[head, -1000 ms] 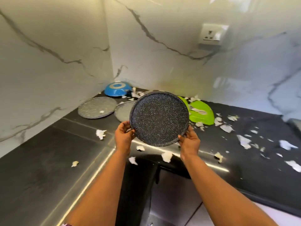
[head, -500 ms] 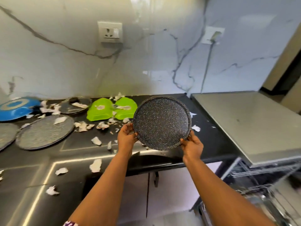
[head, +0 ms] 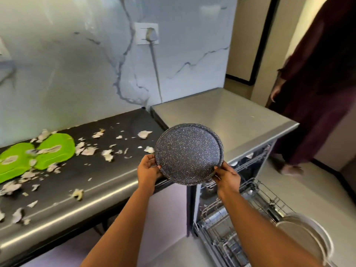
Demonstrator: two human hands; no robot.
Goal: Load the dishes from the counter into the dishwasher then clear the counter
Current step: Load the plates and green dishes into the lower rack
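A dark speckled round plate [head: 188, 154] is held up in the air, tilted toward me, over the corner where the black counter [head: 119, 178] meets the dishwasher [head: 231, 120]. My left hand [head: 148, 171] grips its lower left rim and my right hand [head: 226, 177] grips its lower right rim. Below, the dishwasher's lower rack [head: 240, 224] is pulled out, with pale plates [head: 306, 237] standing in it at the right. Two green dishes [head: 36, 153] lie on the counter at the left.
Torn white paper scraps [head: 107, 154] litter the counter. A person in a dark robe [head: 316, 93] stands at the right beyond the dishwasher. A marble wall with a socket [head: 147, 33] rises behind the counter.
I have turned further right with the plate in both hands. The blue and grey dishes have left the view, and the open dishwasher rack and the standing person have come in.
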